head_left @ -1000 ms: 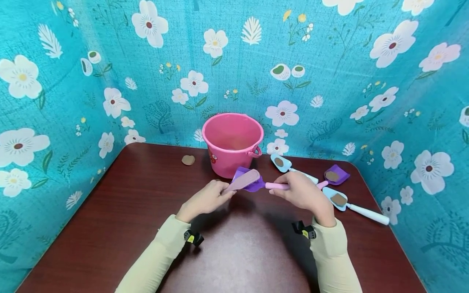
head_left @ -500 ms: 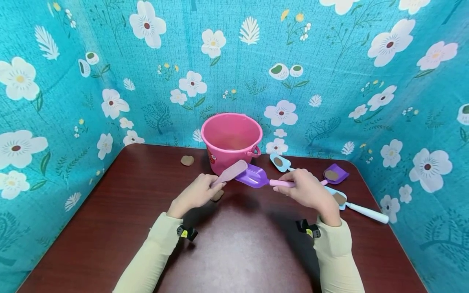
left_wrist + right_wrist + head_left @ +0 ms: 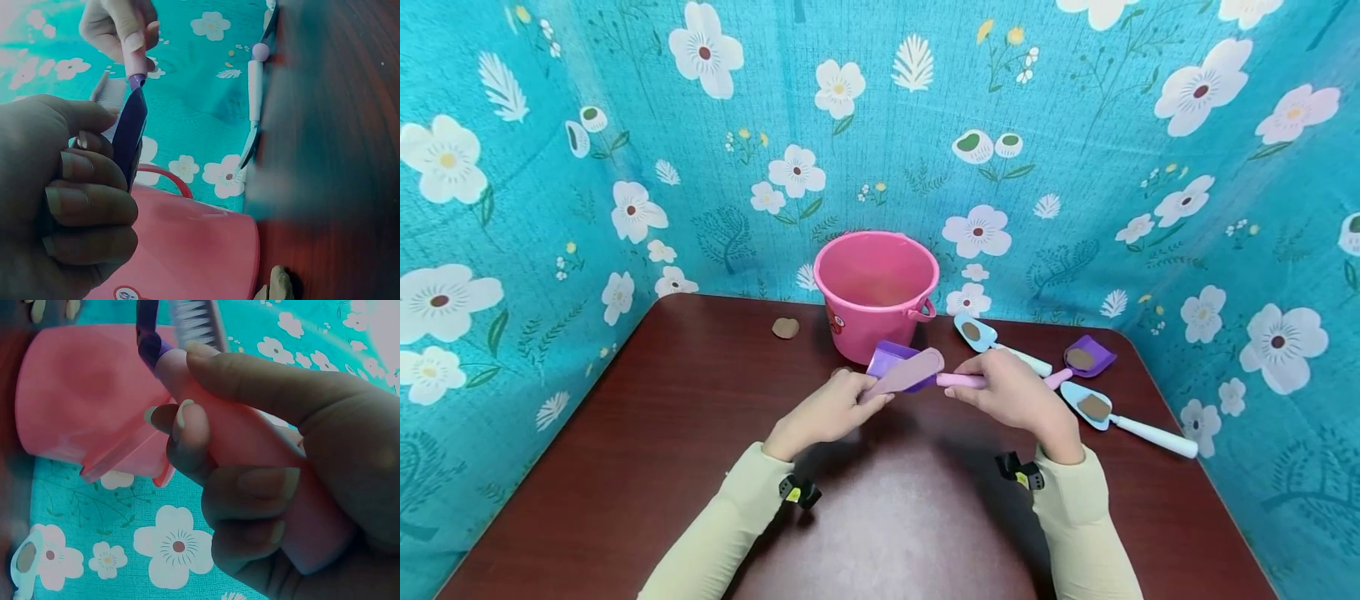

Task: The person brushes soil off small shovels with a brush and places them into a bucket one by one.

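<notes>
My left hand (image 3: 827,414) grips a pale pink brush (image 3: 913,372), which slants up to the right across the blade of a toy scoop. White bristles on that brush (image 3: 194,322) face the scoop in the right wrist view. The purple blade (image 3: 886,356) is held above the table, just in front of a pink bucket (image 3: 861,333). My right hand (image 3: 1021,398) holds the scoop by its pink handle (image 3: 256,462), fingers curled round it and thumb along the top. Part of the blade is hidden behind the brush and left hand.
Two light blue scoops (image 3: 976,333) (image 3: 1153,437) and another purple scoop (image 3: 1101,357), each bearing a flat brown piece, lie at the right. A brown piece (image 3: 786,328) lies left of the bucket; another (image 3: 841,372) peeks out behind my left hand. Flowered cloth (image 3: 880,150) surrounds the table.
From half a second ago, the brush has swung right, from the blade's left end to over its handle end. The scoop has moved slightly left and tipped. Both hands keep their grip.
</notes>
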